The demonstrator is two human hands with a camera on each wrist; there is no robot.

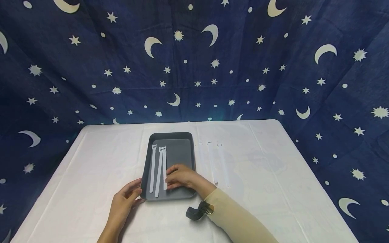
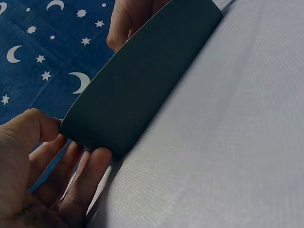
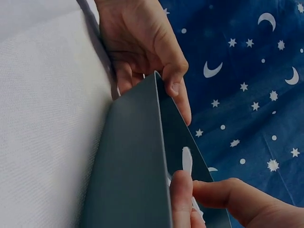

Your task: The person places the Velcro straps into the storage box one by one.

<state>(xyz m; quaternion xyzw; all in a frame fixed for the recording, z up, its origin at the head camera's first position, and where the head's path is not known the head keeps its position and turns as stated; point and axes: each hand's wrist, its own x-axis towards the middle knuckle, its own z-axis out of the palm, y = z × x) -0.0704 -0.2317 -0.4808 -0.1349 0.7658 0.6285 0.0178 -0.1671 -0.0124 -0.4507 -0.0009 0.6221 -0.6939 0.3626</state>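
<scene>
A dark grey tray (image 1: pixel 181 152) lies on the table with three white cable ties in its left half, their slotted heads toward the far end. My left hand (image 1: pixel 123 200) grips the tray's near left corner, thumb at the rim and fingers along the outer wall, as the left wrist view also shows. Inside the tray, my right hand (image 1: pixel 181 176) pinches the rightmost cable tie (image 1: pixel 164 163) near its lower end. Thumb and forefinger meet on that white strip (image 3: pixel 187 160) in the right wrist view. The other two ties (image 1: pixel 152 168) lie just left of it.
Right of the tray, several more white ties (image 1: pixel 224 165) lie lengthwise on the white tablecloth (image 1: pixel 258 202), faint against it. A dark curved wrist-camera mount (image 1: pixel 196 213) sticks out from the right sleeve. A blue curtain with moons and stars (image 1: pixel 194 74) hangs behind the table.
</scene>
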